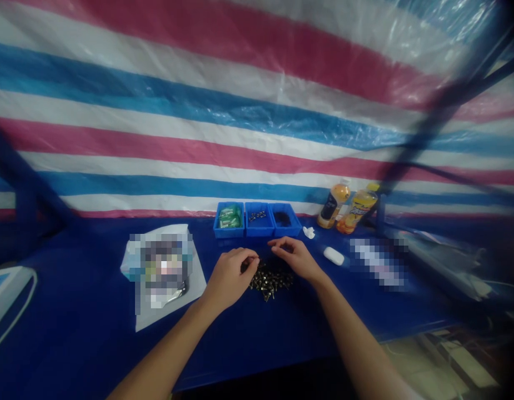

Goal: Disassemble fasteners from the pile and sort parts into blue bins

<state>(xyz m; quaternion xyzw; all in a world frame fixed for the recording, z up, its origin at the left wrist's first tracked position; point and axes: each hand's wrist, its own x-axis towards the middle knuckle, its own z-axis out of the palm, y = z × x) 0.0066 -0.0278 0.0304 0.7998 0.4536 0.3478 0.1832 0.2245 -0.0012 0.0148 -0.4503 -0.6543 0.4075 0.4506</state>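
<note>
The left hand [232,276] is at the left edge of a pile of small brass-coloured metal fittings [270,282] on the dark blue surface [257,344], its thumb and forefinger brought together at the tips; whether something small sits between them cannot be told. The right hand [296,256] is over the far right side of the pile, fingers loosely curved with a gap between thumb and forefinger, and nothing can be made out in its grasp. Just beyond the hands, three blue plastic bins [259,226] stand side by side: the left one holds green-and-white packets [230,218], the middle one a few small metal pieces [257,215], the right one a dark mass of small items [283,219]. To the right of the bins lie a crumpled white tissue [309,232] and a white rounded case [334,255], with two yellow-orange drink bottles [357,210] behind them. Left of the left hand, a white sheet [144,319] carries blurred-out items, and a striped plastic tarp [198,133] hangs behind everything
</note>
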